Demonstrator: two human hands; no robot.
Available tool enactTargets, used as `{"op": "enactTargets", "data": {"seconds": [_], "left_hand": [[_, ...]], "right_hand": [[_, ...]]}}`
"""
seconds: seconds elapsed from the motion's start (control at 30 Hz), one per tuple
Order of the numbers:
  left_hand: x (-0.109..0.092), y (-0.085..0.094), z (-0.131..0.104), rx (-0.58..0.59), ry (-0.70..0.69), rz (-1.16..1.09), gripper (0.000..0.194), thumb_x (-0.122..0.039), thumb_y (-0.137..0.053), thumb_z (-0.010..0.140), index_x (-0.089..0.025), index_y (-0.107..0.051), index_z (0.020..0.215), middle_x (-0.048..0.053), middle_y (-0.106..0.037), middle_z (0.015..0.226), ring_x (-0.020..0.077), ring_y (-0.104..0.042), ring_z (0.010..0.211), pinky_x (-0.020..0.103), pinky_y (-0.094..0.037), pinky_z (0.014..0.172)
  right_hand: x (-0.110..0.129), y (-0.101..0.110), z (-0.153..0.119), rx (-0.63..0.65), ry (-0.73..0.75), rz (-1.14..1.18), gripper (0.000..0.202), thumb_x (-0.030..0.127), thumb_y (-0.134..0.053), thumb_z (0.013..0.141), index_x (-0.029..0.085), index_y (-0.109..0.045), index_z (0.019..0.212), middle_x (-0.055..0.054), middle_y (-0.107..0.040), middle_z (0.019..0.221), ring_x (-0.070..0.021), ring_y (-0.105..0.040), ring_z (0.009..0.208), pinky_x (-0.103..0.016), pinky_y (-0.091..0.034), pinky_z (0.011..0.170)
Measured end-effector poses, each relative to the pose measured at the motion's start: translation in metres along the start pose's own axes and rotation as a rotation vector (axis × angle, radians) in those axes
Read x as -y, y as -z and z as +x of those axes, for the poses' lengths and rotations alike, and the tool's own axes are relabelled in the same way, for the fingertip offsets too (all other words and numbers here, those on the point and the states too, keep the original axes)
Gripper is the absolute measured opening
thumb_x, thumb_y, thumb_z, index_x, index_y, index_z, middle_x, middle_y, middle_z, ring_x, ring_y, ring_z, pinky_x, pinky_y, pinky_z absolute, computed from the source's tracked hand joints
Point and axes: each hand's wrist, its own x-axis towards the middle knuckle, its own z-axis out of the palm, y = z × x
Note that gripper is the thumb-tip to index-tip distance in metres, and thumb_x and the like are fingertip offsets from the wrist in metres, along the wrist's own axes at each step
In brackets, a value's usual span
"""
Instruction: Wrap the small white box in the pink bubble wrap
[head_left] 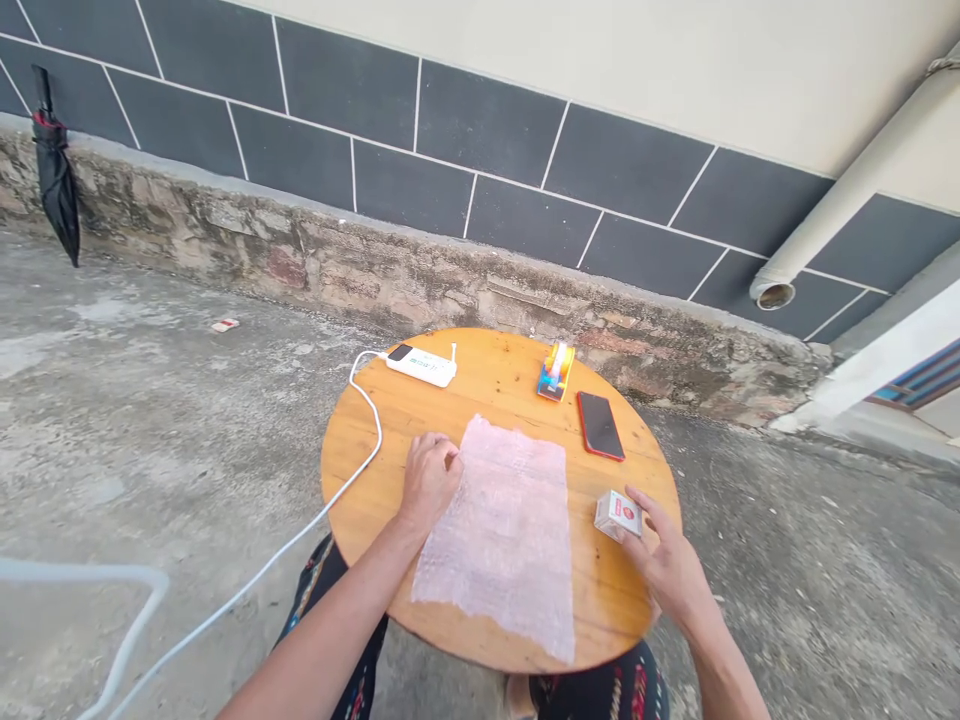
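Observation:
A thin pink sheet (517, 530), cloth-like with ragged ends, lies flat on the round wooden table (360, 510). At its upper left edge rests my left hand (433, 478), fingers curled in, with nothing visible in them. My right hand (669, 560) is at the table's right side, thumb and index finger around the right end of a small white box (619, 514) with red print. The box sits on the wood, right of the sheet. Parts of its right side are hidden by my fingers.
A white power strip (422, 366) trails its cord (300, 535) off the table's left. A colourful tape dispenser (556, 372) and a red-edged phone (600, 426) lie toward the back right. Beyond are a stone ledge, tiled wall, pipe (832, 220) and leaning umbrella (57, 180).

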Motion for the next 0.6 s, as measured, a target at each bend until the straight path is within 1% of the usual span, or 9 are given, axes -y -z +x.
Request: {"op": "enactTargets", "data": {"seconds": [0.1,0.17,0.2,0.23,0.27,0.33,0.4,0.5,0.6], "left_hand": [[0.001,0.000,0.000,0.001,-0.004,0.010,0.014,-0.013,-0.050,0.076,-0.020,-0.060,0.069,0.006,-0.060,0.089,0.0233,-0.050,0.090,0.036,-0.042,0.083],[0.001,-0.001,0.000,0.007,-0.011,0.015,0.014,-0.013,-0.050,0.076,-0.020,-0.060,0.069,0.005,-0.061,0.088,0.0234,-0.050,0.089,0.037,-0.042,0.083],[0.001,0.000,0.000,0.010,-0.016,0.016,0.015,-0.013,-0.050,0.076,-0.021,-0.060,0.069,0.005,-0.061,0.088,0.0236,-0.050,0.089,0.037,-0.042,0.083],[0.001,0.000,0.000,0.013,-0.019,0.017,0.015,-0.013,-0.050,0.076,-0.021,-0.060,0.069,0.005,-0.061,0.088,0.0238,-0.050,0.089,0.038,-0.041,0.083],[0.001,0.000,0.000,0.014,-0.022,0.018,0.015,-0.013,-0.050,0.077,-0.021,-0.060,0.069,0.006,-0.061,0.089,0.0240,-0.050,0.089,0.038,-0.041,0.083],[0.001,0.000,0.000,0.014,-0.027,0.019,0.016,-0.014,-0.049,0.078,-0.021,-0.060,0.069,0.006,-0.061,0.088,0.0242,-0.051,0.089,0.039,-0.041,0.083],[0.000,0.000,0.000,0.013,-0.029,0.019,0.018,-0.014,-0.048,0.079,-0.021,-0.059,0.068,0.006,-0.061,0.086,0.0240,-0.051,0.089,0.038,-0.041,0.083],[0.000,-0.001,0.001,0.008,-0.023,0.011,0.018,-0.014,-0.047,0.080,-0.021,-0.059,0.069,0.005,-0.061,0.085,0.0232,-0.052,0.088,0.037,-0.042,0.082],[0.001,-0.001,0.001,-0.011,-0.008,-0.014,0.013,-0.019,-0.049,0.081,-0.021,-0.062,0.083,0.005,-0.062,0.089,0.0235,-0.053,0.090,0.037,-0.043,0.083]], "right_hand": [[0.014,-0.004,-0.012,-0.145,0.101,-0.036,0.044,0.039,-0.052,0.083,0.019,-0.053,0.122,-0.011,-0.052,0.131,-0.0287,-0.046,0.123,-0.049,-0.037,0.102],[0.034,-0.010,-0.022,-0.207,0.150,-0.017,0.034,0.035,-0.052,0.086,0.021,-0.058,0.115,-0.011,-0.055,0.127,-0.0276,-0.050,0.118,-0.047,-0.041,0.099],[0.044,-0.015,-0.027,-0.192,0.190,0.008,0.029,0.032,-0.051,0.087,0.021,-0.059,0.112,-0.011,-0.058,0.123,-0.0267,-0.052,0.115,-0.046,-0.043,0.098],[0.054,-0.021,-0.032,-0.139,0.244,0.032,0.026,0.028,-0.049,0.088,0.021,-0.060,0.110,-0.011,-0.060,0.118,-0.0259,-0.054,0.112,-0.046,-0.044,0.096],[0.064,-0.027,-0.036,-0.050,0.292,0.046,0.025,0.025,-0.046,0.089,0.021,-0.060,0.110,-0.010,-0.061,0.116,-0.0251,-0.055,0.111,-0.044,-0.045,0.094],[0.079,-0.041,-0.041,0.085,0.348,0.041,0.027,0.020,-0.045,0.088,0.021,-0.059,0.112,-0.010,-0.059,0.119,-0.0253,-0.053,0.112,-0.043,-0.045,0.092],[0.088,-0.052,-0.045,0.161,0.353,0.000,0.030,0.019,-0.048,0.086,0.022,-0.059,0.114,-0.010,-0.057,0.123,-0.0265,-0.052,0.112,-0.044,-0.044,0.090],[0.092,-0.064,-0.047,0.188,0.328,-0.068,0.031,0.019,-0.052,0.084,0.022,-0.059,0.114,-0.008,-0.057,0.124,-0.0277,-0.051,0.111,-0.045,-0.041,0.091],[0.095,-0.069,-0.049,0.165,0.311,-0.123,0.030,0.016,-0.051,0.084,0.021,-0.060,0.112,-0.008,-0.056,0.124,-0.0280,-0.050,0.112,-0.045,-0.039,0.092]]}}
